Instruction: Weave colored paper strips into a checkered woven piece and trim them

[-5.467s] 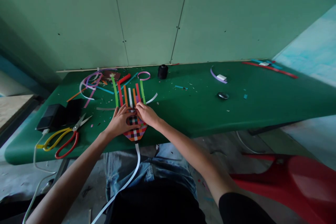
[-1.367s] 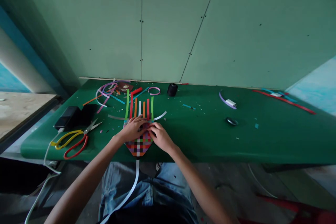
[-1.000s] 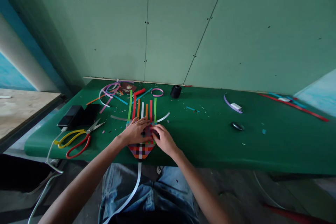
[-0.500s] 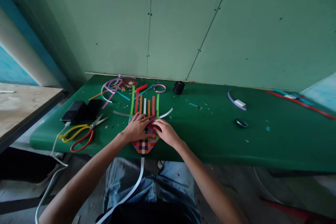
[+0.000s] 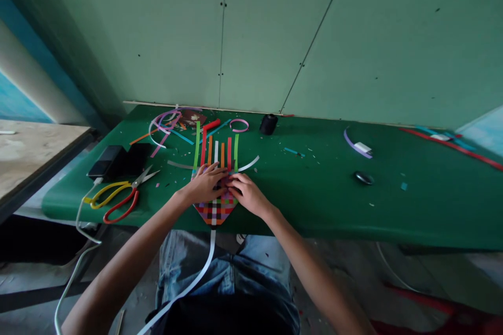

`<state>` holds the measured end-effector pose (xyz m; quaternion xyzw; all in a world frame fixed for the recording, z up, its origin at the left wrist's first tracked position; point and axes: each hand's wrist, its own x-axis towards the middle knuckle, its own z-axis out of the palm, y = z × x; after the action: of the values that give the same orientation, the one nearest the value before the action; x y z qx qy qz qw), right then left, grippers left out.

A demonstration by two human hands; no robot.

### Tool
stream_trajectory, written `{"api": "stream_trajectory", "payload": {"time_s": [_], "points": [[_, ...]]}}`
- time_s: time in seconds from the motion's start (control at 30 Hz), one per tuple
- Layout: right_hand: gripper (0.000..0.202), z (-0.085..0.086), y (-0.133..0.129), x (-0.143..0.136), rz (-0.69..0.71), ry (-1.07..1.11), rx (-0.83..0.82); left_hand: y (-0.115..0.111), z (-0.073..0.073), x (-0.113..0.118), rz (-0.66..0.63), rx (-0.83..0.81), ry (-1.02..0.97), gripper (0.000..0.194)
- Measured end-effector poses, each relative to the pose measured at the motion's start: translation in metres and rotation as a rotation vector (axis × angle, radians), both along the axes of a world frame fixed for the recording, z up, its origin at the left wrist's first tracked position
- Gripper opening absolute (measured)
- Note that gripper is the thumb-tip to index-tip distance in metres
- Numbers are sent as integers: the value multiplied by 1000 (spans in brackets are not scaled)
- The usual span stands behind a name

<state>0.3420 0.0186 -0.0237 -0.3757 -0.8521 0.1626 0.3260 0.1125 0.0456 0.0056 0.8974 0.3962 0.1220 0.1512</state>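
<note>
A woven mat of coloured strips [image 5: 214,213], checked in red, orange, purple, black and white, lies at the table's front edge, its near end tapering to a point. Loose green, red, orange and white strip ends fan out from its far side. My left hand [image 5: 206,184] rests flat across the weave with fingers stretched out. Beside it, my right hand [image 5: 248,192] has its fingers curled and pinched on the mat's right part; the exact strip between them is hidden. From the tapered end a long white strip [image 5: 210,251] hangs down over my lap.
Scissors [image 5: 135,184] with yellow and red handles lie open at the left, near a black device [image 5: 108,162] on a white cable. A tangle of strips [image 5: 167,123] and a black thread spool [image 5: 269,124] stand behind. A dark oval object [image 5: 363,177] lies at the right.
The view has tilted slightly, so the table sits a little higher in the picture. My hands stay on the weave, with only small finger shifts.
</note>
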Motion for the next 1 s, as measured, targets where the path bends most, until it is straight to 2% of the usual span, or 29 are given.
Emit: {"api": "stream_trajectory", "payload": {"time_s": [0.3,0.47,0.67,0.87,1.0], "points": [[22,3,1,-2,8,-5,-22,1,-11,-1,-10,45,-57,59],[25,8,-2,2,36,-44,-31,2,-11,-1,-6,57,-52,57],[54,15,-5,10,104,-38,-108,6,-6,-4,-44,62,-71,53],[41,12,2,13,161,-18,-101,11,-8,-7,-78,106,-114,58],[47,14,8,17,202,-67,-154,10,-10,-6,-62,122,-118,59]]}}
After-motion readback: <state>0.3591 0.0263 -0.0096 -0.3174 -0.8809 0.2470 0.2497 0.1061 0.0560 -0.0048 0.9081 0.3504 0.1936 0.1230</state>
